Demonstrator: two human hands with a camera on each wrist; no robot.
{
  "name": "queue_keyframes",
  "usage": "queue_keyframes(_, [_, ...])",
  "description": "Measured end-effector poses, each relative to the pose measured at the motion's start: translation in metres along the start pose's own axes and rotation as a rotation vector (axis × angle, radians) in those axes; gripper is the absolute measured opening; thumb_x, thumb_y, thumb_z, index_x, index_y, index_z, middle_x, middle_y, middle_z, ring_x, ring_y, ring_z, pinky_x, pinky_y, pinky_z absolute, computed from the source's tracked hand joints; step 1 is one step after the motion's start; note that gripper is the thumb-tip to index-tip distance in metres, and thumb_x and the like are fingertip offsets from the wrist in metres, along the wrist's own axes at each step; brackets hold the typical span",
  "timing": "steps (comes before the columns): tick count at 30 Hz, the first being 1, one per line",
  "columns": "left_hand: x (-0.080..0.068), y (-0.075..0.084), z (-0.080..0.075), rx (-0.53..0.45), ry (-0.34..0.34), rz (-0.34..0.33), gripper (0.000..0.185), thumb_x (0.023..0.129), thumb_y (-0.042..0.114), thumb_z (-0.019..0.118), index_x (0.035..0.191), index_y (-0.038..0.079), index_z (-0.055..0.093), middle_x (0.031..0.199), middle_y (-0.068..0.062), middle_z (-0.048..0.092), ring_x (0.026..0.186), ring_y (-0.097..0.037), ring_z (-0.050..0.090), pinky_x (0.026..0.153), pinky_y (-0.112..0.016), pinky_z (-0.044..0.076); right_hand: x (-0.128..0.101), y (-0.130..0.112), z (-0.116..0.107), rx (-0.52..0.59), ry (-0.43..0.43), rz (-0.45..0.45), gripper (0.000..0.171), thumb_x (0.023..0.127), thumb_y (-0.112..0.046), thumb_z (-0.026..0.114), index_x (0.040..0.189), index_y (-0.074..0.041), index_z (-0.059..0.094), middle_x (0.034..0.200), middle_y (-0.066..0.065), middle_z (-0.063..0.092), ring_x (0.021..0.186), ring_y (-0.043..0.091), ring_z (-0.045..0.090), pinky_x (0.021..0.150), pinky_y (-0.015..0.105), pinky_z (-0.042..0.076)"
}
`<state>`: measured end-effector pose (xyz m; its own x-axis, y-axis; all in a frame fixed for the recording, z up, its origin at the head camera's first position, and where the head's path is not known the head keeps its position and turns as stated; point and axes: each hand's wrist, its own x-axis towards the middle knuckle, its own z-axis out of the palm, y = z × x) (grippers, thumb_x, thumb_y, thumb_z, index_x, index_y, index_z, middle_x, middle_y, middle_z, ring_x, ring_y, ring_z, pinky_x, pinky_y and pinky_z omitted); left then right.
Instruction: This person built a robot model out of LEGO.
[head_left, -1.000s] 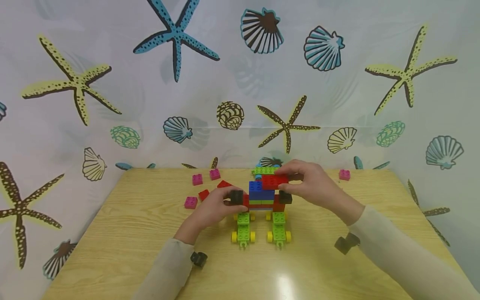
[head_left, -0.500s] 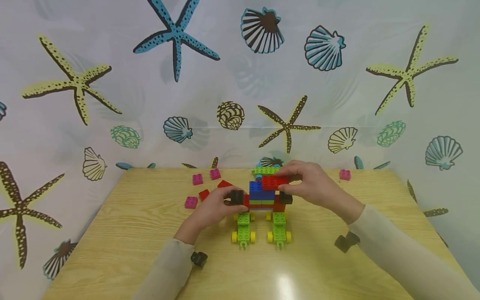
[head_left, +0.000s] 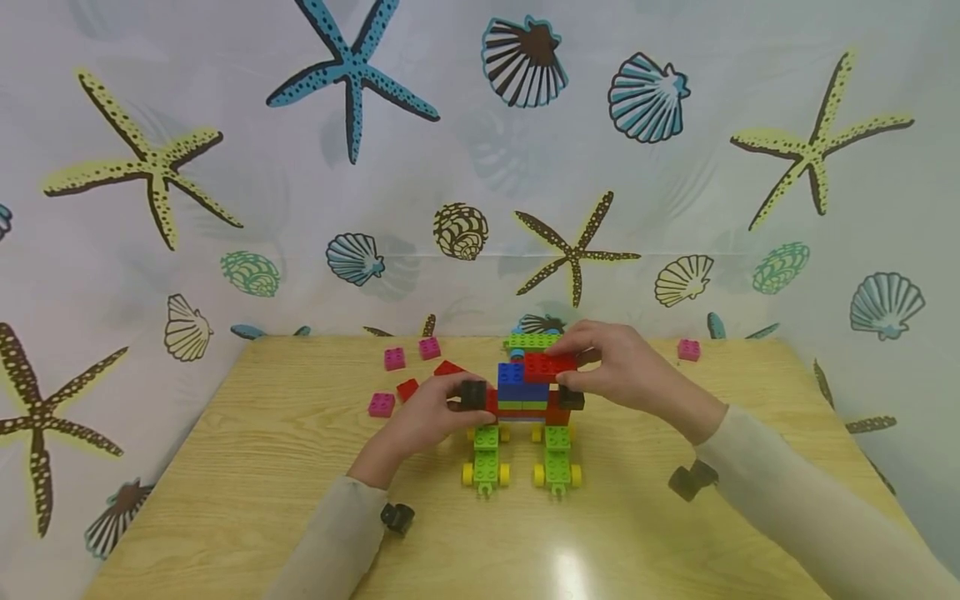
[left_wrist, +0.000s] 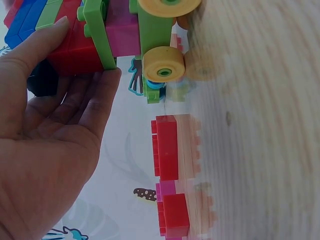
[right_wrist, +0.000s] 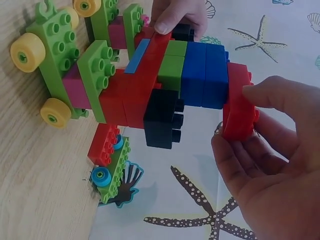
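A toy brick build stands on two green wheeled bases [head_left: 486, 467] with yellow wheels. Above these it has red bricks, a green layer and blue bricks [head_left: 522, 389] on top. My left hand [head_left: 423, 421] grips its left side; in the left wrist view the thumb lies on a red brick [left_wrist: 82, 52] and the fingers reach beneath. Between thumb and fingers, my right hand [head_left: 626, 371] pinches a red brick [right_wrist: 238, 102]. That brick sits against the top of the blue ones at the right and overhangs sideways. A black brick [right_wrist: 162, 119] sticks out below it.
Behind the build is a green wheeled base [head_left: 531, 341] with blue wheels and a red brick [right_wrist: 103, 143] near it. Loose pink bricks [head_left: 382, 405] and red bricks [head_left: 408, 389] lie left; another pink brick [head_left: 689, 350] is back right. A patterned curtain [head_left: 420, 183] hangs behind the table.
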<state>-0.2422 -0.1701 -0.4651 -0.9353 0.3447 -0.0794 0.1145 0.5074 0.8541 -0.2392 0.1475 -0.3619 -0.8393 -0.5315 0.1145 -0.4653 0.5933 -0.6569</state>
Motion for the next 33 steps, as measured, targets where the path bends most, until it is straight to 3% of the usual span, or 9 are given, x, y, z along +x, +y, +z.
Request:
queue_keyframes(7, [0.000, 0.000, -0.001, -0.003, -0.004, 0.015, 0.048, 0.100, 0.028, 0.087, 0.144, 0.017, 0.071, 0.141, -0.008, 0.073, 0.132, -0.031, 0.071, 0.115, -0.051, 0.062, 0.006, -0.008, 0.011, 0.036, -0.005, 0.011, 0.045, 0.103, -0.029, 0.082, 0.144, -0.012, 0.073, 0.141, 0.009, 0.076, 0.128, 0.032, 0.073, 0.113, 0.053, 0.062])
queue_keyframes(16, [-0.002, 0.001, 0.000, 0.001, -0.009, 0.032, 0.047, 0.101, 0.029, 0.087, 0.143, 0.016, 0.072, 0.140, -0.007, 0.074, 0.132, -0.030, 0.071, 0.116, -0.051, 0.061, 0.013, -0.013, 0.024, 0.118, 0.019, 0.064, 0.038, 0.104, -0.029, 0.082, 0.139, -0.015, 0.077, 0.136, 0.007, 0.077, 0.114, 0.024, 0.075, 0.102, 0.045, 0.067])
queue_keyframes(27, [-0.002, -0.001, -0.001, 0.013, 0.005, 0.012, 0.047, 0.100, 0.029, 0.087, 0.143, 0.017, 0.072, 0.141, -0.007, 0.073, 0.132, -0.031, 0.071, 0.116, -0.052, 0.061, 0.018, -0.006, 0.031, 0.102, 0.005, 0.076, 0.047, 0.101, -0.034, 0.085, 0.144, -0.018, 0.074, 0.137, 0.007, 0.076, 0.115, 0.025, 0.073, 0.102, 0.044, 0.066])
queue_keyframes(33, [-0.001, 0.000, -0.001, 0.004, 0.004, 0.015, 0.047, 0.100, 0.027, 0.087, 0.143, 0.016, 0.071, 0.140, -0.008, 0.073, 0.132, -0.031, 0.071, 0.115, -0.051, 0.062, 0.023, -0.005, 0.037, 0.077, -0.016, 0.148, 0.054, 0.098, -0.042, 0.087, 0.144, -0.018, 0.073, 0.132, 0.011, 0.075, 0.110, 0.027, 0.070, 0.090, 0.037, 0.067])
